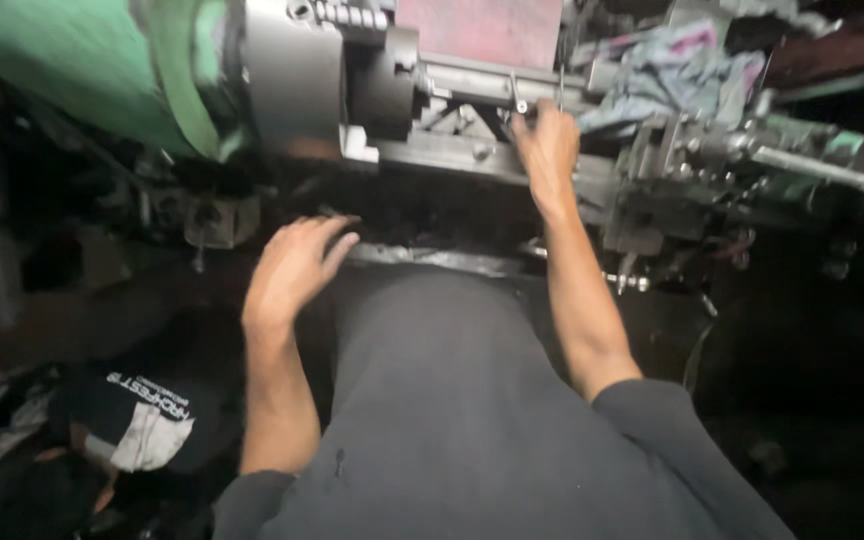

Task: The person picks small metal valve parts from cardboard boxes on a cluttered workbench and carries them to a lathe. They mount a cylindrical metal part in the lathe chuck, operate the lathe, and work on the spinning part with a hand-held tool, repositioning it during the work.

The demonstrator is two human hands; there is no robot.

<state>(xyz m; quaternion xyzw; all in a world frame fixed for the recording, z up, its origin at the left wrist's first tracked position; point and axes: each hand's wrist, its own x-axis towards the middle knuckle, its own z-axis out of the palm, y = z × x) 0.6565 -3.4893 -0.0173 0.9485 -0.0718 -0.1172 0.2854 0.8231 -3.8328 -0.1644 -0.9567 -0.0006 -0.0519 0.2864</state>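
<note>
I look down at a green metal lathe [82,70] with a steel chuck [297,75] at the top of the view. A long steel workpiece [472,80] runs right from the chuck. My right hand [549,150] reaches up to the lathe bed and its fingers are closed around a small metal tool or handle by the workpiece; what it is I cannot tell. Lower down, my left hand [294,268] hovers in front of the machine's dark front edge, fingers apart and empty. My grey shirt fills the bottom middle.
A bundle of coloured rags [672,65] lies on the machine at the upper right. Steel levers and the tool carriage [712,160] stick out at the right. A dark printed bag [147,415] lies on the floor at the lower left, amid dark clutter.
</note>
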